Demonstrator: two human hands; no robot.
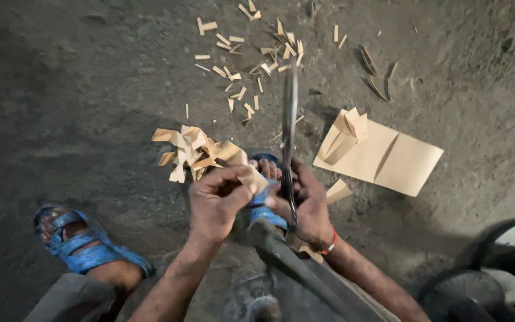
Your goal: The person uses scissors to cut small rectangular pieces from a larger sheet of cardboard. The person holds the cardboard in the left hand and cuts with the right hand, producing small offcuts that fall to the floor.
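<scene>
two hands work over the blue sandal (pixel 264 210): the left hand (pixel 217 203) pinches a tan cardboard piece (pixel 254 179) shut between its fingers, and the right hand (pixel 309 206) is closed around long dark shears (pixel 289 128). it looks mid-trim; the blades need lining up on the piece's edge, clear of fingertips.

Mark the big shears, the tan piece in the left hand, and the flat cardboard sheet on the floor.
shears (pixel 289 119), head view, on the long dark blade.
tan piece (pixel 254 177), head view, on its exposed corner.
cardboard sheet (pixel 409 164), head view, on its bare right half.

Rough workshop floor, bare dirty concrete (pixel 78 101), cardboard offcuts (pixel 251 53) scattered, folded cardboard sheet (pixel 388 158)
</scene>
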